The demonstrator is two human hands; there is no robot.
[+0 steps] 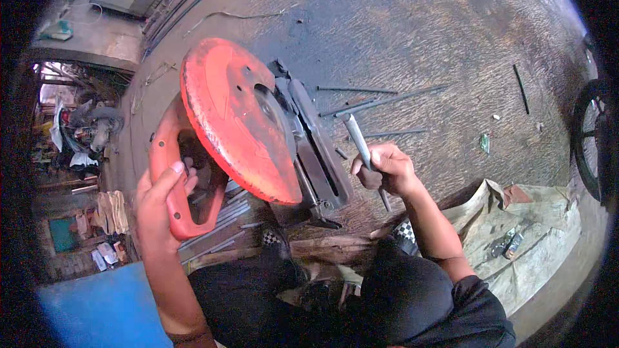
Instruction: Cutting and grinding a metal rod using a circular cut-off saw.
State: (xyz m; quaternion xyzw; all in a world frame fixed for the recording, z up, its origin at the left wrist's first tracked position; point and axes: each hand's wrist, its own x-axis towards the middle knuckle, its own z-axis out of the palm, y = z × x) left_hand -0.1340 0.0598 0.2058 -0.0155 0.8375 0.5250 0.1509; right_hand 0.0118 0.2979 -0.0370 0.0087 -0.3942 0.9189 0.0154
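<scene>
My left hand (156, 203) is wrapped round the red loop handle (166, 161) of a cut-off saw. The saw's big red blade guard (216, 103) is scuffed and dark with grime, and it hides the blade. Beyond the guard lies the saw's dark metal base (325, 154), with a screw rod along it. To the right of the base, my right hand (390, 171) is closed round a short grey metal tube (356, 136), held tilted and apart from the saw. Several cut grey metal lengths (235, 212) lie on the floor beneath the handle.
Dark metal rods (403, 98) lie on the rough floor beyond the saw. A dirty pale sheet (535, 235) is spread at the right, near a spoked wheel (588, 135). A blue surface (106, 306) is at lower left. Cluttered shelves (84, 180) stand at far left.
</scene>
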